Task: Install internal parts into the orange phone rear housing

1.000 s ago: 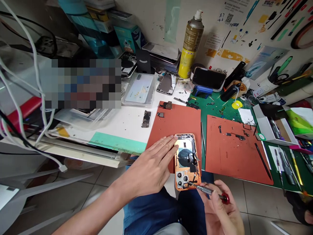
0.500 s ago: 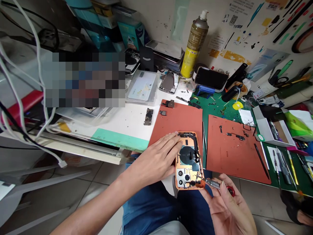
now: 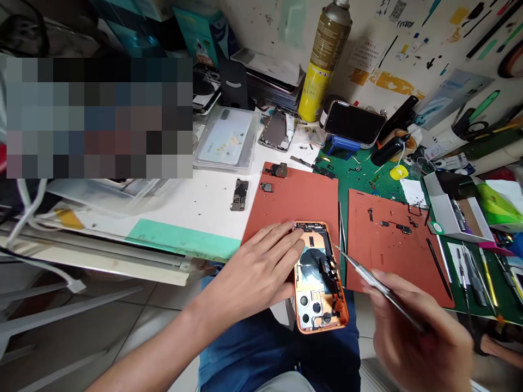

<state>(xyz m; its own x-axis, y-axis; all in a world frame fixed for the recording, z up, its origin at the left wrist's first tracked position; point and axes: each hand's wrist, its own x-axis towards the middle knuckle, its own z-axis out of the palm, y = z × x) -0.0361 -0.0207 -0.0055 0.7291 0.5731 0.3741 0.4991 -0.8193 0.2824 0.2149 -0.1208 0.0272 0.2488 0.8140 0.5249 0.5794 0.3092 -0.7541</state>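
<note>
An orange phone frame with its inside exposed stands out over my lap, its top end at the edge of the left red mat. My left hand grips its left side, fingers laid together over the upper left rim. Silvery tweezers are in my right hand, which is partly blurred. Their tip points at the phone's right rim, near the dark parts along that side; whether it touches is unclear. A small red shape shows dimly in the right palm.
A circuit board lies on the white surface. Small parts rest on the right red mat. Behind are a spray can and a phone on a blue stand. Several tools lie far right, where another person's hand shows.
My right hand has moved right and turned over, and the tweezers now point toward the phone; the red-ended screwdriver is no longer held out. The phone frame has tilted slightly.
</note>
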